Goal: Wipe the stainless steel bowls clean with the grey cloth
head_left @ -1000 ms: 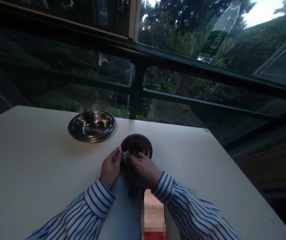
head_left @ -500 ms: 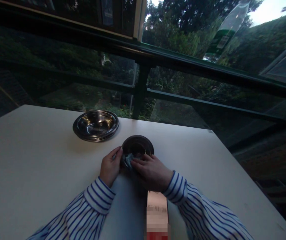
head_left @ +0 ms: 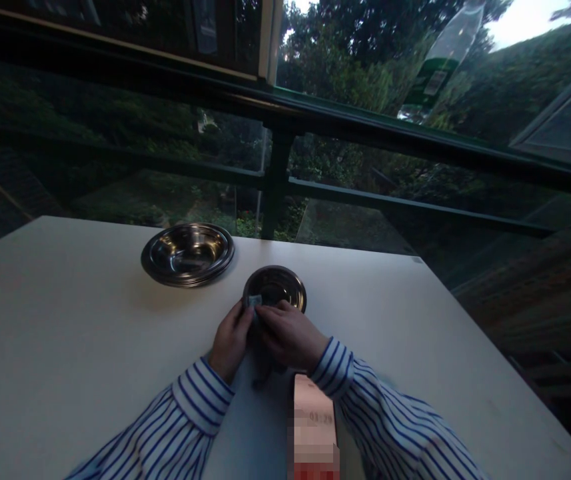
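Note:
A small steel bowl (head_left: 280,287) sits on the white table (head_left: 65,333) in front of me. My left hand (head_left: 230,340) grips the bowl's near left rim, fingers curled. My right hand (head_left: 288,333) is closed on a small grey-blue cloth (head_left: 254,301) and presses it against the inside of the bowl at its near left edge. Both arms wear blue-and-white striped sleeves.
A stack of wider steel bowls (head_left: 188,253) stands to the back left. A dark railing with glass panels (head_left: 275,173) runs just behind the table's far edge. A plastic bottle (head_left: 432,67) shows at the upper right. The table's right edge falls away at the right.
My right hand has drawn the cloth from inside the bowl back toward the near left rim, closer to my left hand. The bowls have not moved.

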The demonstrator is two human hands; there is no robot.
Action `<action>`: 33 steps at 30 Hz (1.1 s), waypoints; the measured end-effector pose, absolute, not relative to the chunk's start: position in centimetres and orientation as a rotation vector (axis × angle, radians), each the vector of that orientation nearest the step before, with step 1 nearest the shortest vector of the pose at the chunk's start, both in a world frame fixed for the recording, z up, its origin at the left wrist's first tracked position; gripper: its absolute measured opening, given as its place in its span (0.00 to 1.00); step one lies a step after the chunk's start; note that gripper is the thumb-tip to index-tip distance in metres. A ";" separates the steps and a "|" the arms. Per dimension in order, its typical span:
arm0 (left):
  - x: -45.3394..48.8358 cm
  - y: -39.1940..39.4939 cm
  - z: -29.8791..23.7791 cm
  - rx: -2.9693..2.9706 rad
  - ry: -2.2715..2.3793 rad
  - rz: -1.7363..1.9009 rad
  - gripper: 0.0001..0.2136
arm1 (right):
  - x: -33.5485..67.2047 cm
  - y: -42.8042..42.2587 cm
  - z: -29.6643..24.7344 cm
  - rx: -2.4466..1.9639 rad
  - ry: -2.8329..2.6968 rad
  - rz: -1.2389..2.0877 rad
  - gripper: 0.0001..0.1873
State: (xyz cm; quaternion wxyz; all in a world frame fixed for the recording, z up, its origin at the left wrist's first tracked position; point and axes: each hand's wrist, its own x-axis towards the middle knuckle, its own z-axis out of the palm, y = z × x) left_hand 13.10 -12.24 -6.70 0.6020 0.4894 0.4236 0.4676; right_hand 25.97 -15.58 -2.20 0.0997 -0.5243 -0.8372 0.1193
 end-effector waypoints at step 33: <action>13.0 -12.1 -7.1 1.248 1.143 1.075 0.19 | 26.6 -15.8 -1.0 -1.690 -2.649 0.252 0.13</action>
